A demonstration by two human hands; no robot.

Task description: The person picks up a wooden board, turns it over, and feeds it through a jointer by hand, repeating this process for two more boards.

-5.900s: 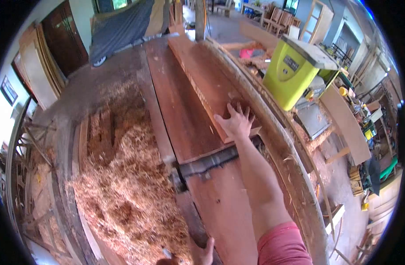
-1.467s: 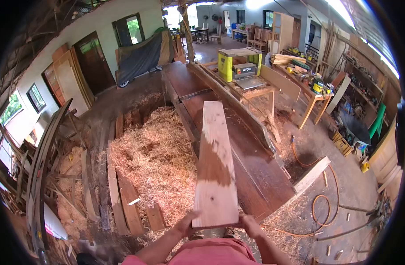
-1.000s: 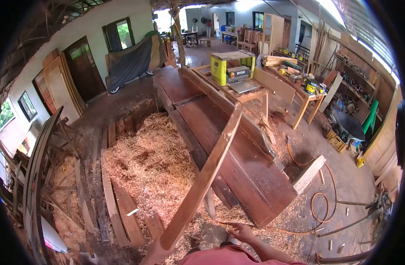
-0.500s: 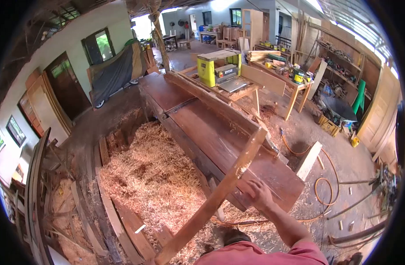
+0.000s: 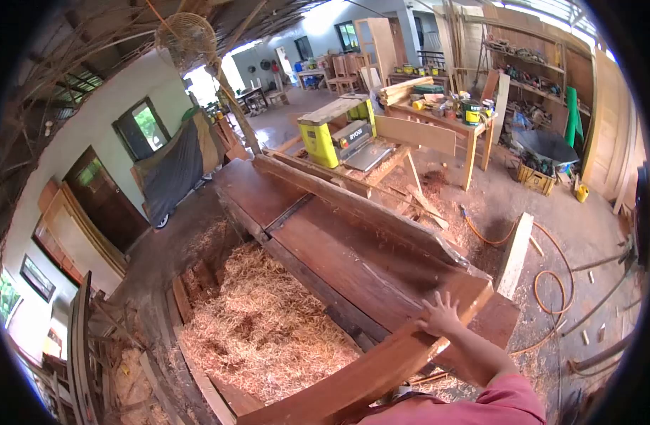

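Observation:
A long wooden board [image 5: 367, 372] slants across the near end of the wooden jointer bed [image 5: 346, 244], its lower end running out of view at the bottom. On the board's upper face, near its far end, lies my right hand [image 5: 440, 315], open with the fingers spread. Along the far side of the bed stands a wooden fence [image 5: 360, 202]. A dark slot [image 5: 289, 211] crosses the bed farther up. My left hand is out of view.
Wood shavings [image 5: 268, 319] are heaped left of the jointer. Behind the fence stands a yellow-green planer [image 5: 335, 134]. An orange hose [image 5: 569, 283] curls over the floor at right, near a leaning plank [image 5: 515, 258]. Stacked boards [image 5: 77, 347] stand at left.
The board has swung and rolled, now showing a broad face over the bed's near end. My right hand has moved from the bed onto the board, fingers spread. The view has tilted.

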